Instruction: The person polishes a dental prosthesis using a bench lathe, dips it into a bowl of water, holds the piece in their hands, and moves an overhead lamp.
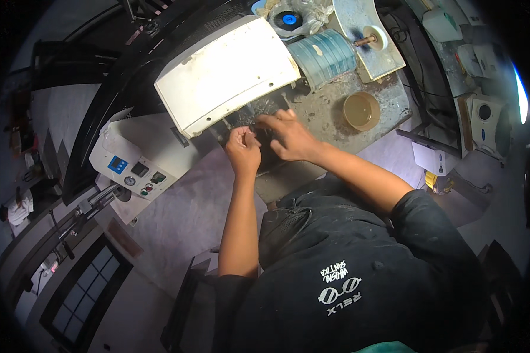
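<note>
Both my hands are at the underside of a white metal hood (227, 73), by a dark gap with a shiny, hard-to-read part. My left hand (244, 152) is closed, its thumb and fingertips drawn together; anything between them is too small to make out. Just to its right, my right hand (291, 138) has its thumb apart from the fingers, with the index finger pointing left toward the left hand's fingertips. I see nothing held in it. Splashed grey residue covers the worktop (318, 117) beside the right hand.
Right of the hood lie a ribbed teal cylinder (327, 57) and a round tub of brownish liquid (361, 110). A white wheel on a spindle (374, 38) stands farther back. At left is a control box (138, 173) with displays and buttons. A plastic bag (312, 17) lies behind.
</note>
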Available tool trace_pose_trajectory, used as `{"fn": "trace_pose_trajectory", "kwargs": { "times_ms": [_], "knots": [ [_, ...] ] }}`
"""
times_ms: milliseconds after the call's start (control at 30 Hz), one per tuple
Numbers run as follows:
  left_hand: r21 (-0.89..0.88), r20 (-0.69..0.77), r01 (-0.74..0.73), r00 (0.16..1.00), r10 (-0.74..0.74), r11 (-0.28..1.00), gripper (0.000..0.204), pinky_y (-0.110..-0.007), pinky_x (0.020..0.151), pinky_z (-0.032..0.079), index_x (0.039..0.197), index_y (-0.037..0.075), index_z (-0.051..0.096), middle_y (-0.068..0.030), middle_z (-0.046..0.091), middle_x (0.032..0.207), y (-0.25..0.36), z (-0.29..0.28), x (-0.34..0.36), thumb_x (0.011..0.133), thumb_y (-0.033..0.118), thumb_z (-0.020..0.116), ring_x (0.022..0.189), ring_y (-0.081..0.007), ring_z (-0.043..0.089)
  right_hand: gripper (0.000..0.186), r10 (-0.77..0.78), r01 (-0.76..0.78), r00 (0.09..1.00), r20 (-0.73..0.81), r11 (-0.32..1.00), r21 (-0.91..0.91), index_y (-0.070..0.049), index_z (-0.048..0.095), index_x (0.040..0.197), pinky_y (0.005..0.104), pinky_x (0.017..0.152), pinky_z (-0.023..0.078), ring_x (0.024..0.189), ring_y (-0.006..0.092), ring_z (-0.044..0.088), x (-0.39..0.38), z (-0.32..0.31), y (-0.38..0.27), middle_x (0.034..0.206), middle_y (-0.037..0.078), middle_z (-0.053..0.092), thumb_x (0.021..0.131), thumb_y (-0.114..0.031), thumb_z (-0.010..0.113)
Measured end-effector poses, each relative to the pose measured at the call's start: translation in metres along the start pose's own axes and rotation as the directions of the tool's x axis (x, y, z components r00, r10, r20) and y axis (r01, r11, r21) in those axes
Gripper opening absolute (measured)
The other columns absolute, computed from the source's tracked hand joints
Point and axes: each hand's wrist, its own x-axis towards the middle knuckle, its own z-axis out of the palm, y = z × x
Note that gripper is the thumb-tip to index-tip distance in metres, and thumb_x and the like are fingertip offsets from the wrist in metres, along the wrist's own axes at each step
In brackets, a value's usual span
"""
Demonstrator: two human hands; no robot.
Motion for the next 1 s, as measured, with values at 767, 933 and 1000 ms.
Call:
{"fn": "trace_pose_trajectory", "kwargs": {
  "times_ms": [767,933,1000],
  "knots": [
    [-0.335,-0.105,0.19,0.966,-0.237,0.923,0.005,-0.022,0.046,0.041,0.082,-0.005,0.056,-0.0124,0.063,0.072,0.013,0.021,0.025,0.086,-0.007,0.054,0.052,-0.0131,0.057,0.014,0.553,-0.526,0.832,0.041,0.762,0.378,0.002,0.072,0.092,0.0329,0.071,0.051,0.075,0.0196,0.068,0.032,0.034,0.034,0.083,0.018,0.071,0.086,-0.009,0.065],
    [-0.195,-0.182,0.068,0.978,-0.104,0.978,0.01,-0.021,0.046,0.042,0.081,-0.006,0.055,-0.0128,0.063,0.072,0.015,0.025,0.025,0.091,-0.004,0.052,0.052,-0.0116,0.056,0.014,0.566,-0.53,0.823,0.049,0.734,0.425,0.002,0.072,0.089,0.0314,0.07,0.051,0.073,0.0154,0.066,0.034,0.035,0.033,0.08,0.015,0.071,0.087,-0.01,0.065],
    [-0.278,-0.128,0.205,0.96,-0.247,0.938,0.005,-0.022,0.045,0.041,0.083,-0.006,0.055,-0.0133,0.063,0.072,0.014,0.024,0.03,0.087,-0.006,0.055,0.051,-0.0125,0.056,0.014,0.602,-0.57,0.796,0.062,0.711,0.413,0.002,0.072,0.089,0.0311,0.07,0.051,0.072,0.0152,0.066,0.036,0.035,0.032,0.08,0.015,0.071,0.087,-0.01,0.065]
  ]
}}
